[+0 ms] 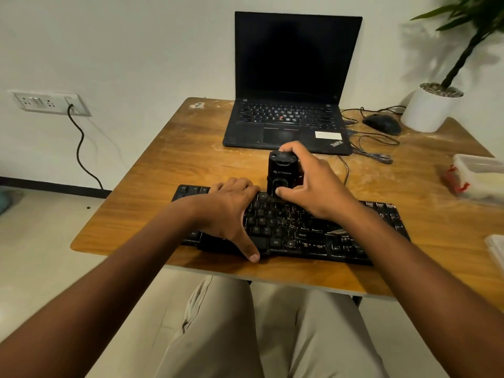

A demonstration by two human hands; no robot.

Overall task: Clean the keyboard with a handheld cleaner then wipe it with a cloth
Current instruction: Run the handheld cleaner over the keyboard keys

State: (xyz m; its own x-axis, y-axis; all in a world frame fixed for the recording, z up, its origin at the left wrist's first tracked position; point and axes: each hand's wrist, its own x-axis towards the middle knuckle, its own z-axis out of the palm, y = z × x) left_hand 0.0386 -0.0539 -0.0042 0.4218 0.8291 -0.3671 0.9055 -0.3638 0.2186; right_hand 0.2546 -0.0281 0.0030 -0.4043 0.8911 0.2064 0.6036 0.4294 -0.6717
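Observation:
A black keyboard [289, 230] lies along the near edge of the wooden table [191, 165], with pale debris scattered over its right half. My right hand [313, 184] grips a small black handheld cleaner [281, 170] that stands upright with its lower end on the keyboard's top rows, near the middle. My left hand [231, 211] rests flat on the keyboard's left half, fingers spread and thumb at the front edge, holding nothing. No cloth is recognisable in view.
An open black laptop [289, 110] sits behind the keyboard. To the right are a black mouse [381, 124] with tangled cables, a white plant pot [431, 107] and a clear plastic container [480, 175]. A wall socket [51, 103] with a cable is at the left.

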